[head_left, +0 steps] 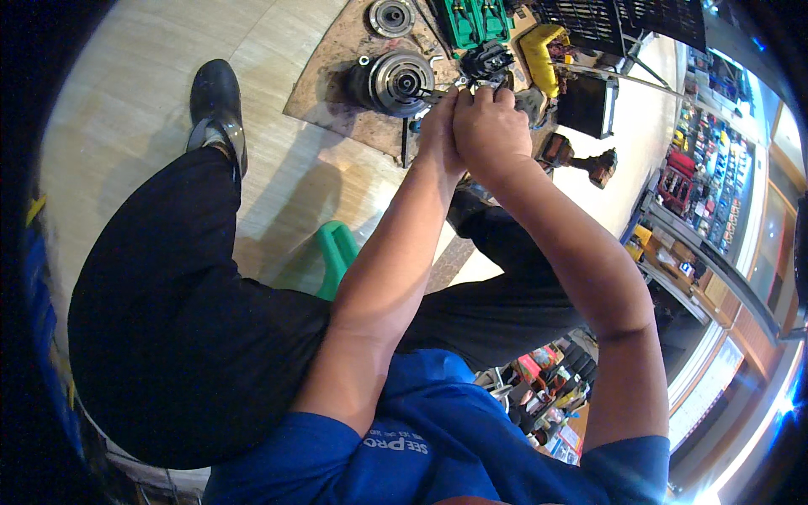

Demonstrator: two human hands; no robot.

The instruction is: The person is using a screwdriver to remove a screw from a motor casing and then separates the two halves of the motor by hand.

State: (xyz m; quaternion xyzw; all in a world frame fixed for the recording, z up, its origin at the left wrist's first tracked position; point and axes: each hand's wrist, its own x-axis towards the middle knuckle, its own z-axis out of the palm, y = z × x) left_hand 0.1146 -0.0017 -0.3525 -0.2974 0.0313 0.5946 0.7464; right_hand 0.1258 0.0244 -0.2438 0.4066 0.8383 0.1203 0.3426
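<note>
Both my hands are closed, pressed together over a slim dark tool (430,95) that looks like pliers. Its thin end reaches left to the hub of a round grooved metal pulley (394,77), fixed on a dark cylindrical body lying on a stained brown board (316,94). My left hand (440,133) is on the near left side of the grip. My right hand (495,128) wraps the grip beside it, knuckles up. The tool's handles are hidden under my fingers. Just beyond my hands sits a black mechanical part (486,61).
A second pulley (391,16) lies at the board's far side, near an open green tool case (474,23). To the right are a yellow object (541,59), a black box (587,107) and a cordless power tool (581,160). A green plastic stool (336,255) stands below my left forearm.
</note>
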